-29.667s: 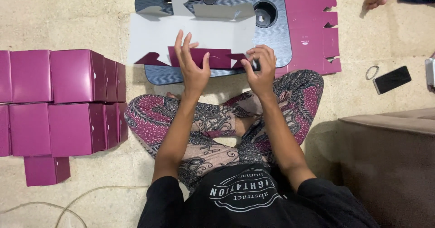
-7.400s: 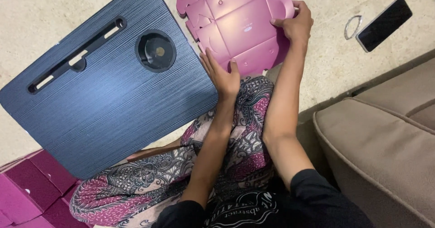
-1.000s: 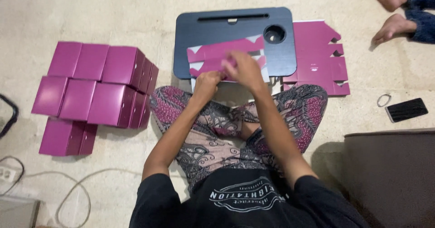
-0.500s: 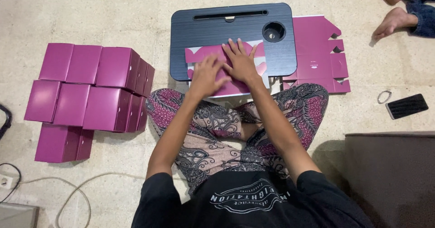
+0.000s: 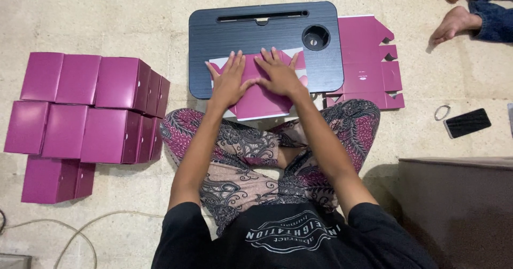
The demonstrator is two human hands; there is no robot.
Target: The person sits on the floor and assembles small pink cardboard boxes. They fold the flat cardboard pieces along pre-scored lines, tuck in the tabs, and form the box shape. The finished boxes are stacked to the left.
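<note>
A flat magenta cardboard box blank [image 5: 262, 99] lies on the near edge of a dark blue lap tray [image 5: 251, 36] in front of my crossed legs. My left hand [image 5: 230, 81] presses flat on its left half with fingers spread. My right hand [image 5: 277, 72] presses flat on its right half, fingers spread too. Both palms lie on the card and neither hand grips it. The card's white underside shows along its edges.
Several folded magenta boxes [image 5: 85, 108] are stacked on the floor at my left. More flat magenta blanks [image 5: 368, 60] lie right of the tray. A phone [image 5: 467, 123] and a ring [image 5: 442, 112] rest on the floor, another person's feet [image 5: 454, 23] at top right, a brown cushion [image 5: 454, 205] at lower right.
Over the last second both hands went from folding the raised card to pressing it flat on the tray. The view has shifted slightly.
</note>
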